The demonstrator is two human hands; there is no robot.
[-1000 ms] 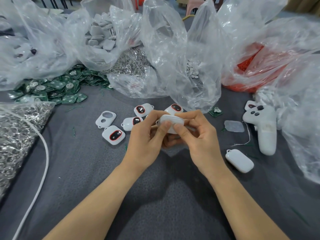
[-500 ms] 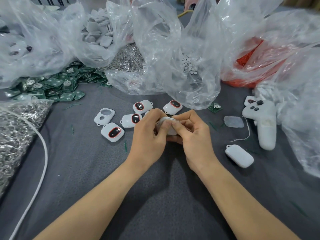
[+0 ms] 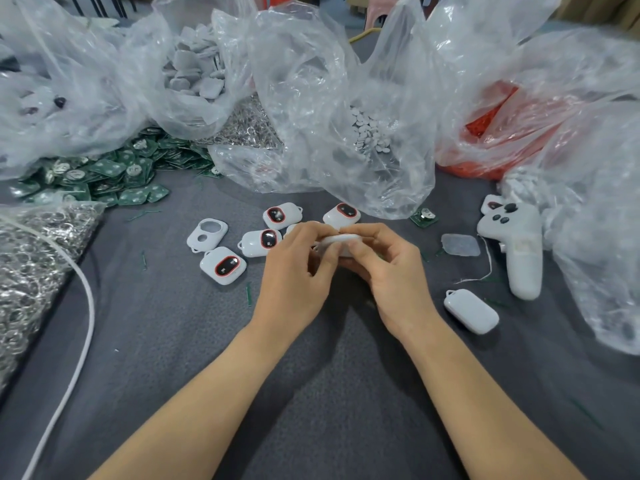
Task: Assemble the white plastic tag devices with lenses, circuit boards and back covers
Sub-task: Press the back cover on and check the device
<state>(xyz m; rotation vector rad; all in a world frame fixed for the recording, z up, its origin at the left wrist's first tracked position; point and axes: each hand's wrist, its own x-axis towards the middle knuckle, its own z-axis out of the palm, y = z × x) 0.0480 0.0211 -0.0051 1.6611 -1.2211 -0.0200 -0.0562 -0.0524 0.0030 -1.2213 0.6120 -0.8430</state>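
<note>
A white tag device [image 3: 341, 244] sits between both hands above the grey cloth. My left hand [image 3: 294, 271] and my right hand [image 3: 388, 271] both pinch it, thumbs on its near edge and fingers curled over the top. Behind the hands lie several white front shells with red-ringed dark lenses [image 3: 223, 265], and one shell with an empty window [image 3: 207, 233]. A closed white tag [image 3: 471, 310] lies to the right. A heap of green circuit boards [image 3: 100, 174] is at the far left; a single board [image 3: 424, 216] lies by the bags.
Clear plastic bags crowd the back: grey back covers [image 3: 194, 74], metal rings [image 3: 242, 128], small white discs [image 3: 369, 133], and a red bag [image 3: 491, 133]. More rings [image 3: 31, 271] and a white cable [image 3: 85, 327] are at the left. A white controller [image 3: 519, 251] lies right.
Both hands have moved slightly away from me with the tag, and the fingers have shifted along its edge. Nothing on the cloth has moved.
</note>
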